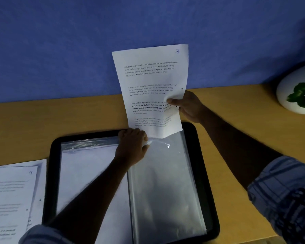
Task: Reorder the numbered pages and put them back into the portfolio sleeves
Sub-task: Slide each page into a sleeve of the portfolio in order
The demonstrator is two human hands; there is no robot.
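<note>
Page 3 (152, 88) pinched by right hand (187, 106) above portfolio sleeve (165, 182)

You see matt white paper page 3 (153, 88), a glossy clear plastic sleeve (165, 187), smooth wood-look worktop (60, 117).

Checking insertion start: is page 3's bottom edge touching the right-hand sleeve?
Touching. Head view: page 3 bottom edge enters the sleeve mouth, held open by left hand.

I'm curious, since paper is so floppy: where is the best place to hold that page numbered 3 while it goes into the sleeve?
Probably pinch page 3 at its right edge around mid-height, from the right, as the right hand does. It stands upright with its bottom at the sleeve mouth, which the left hand holds open.
</note>
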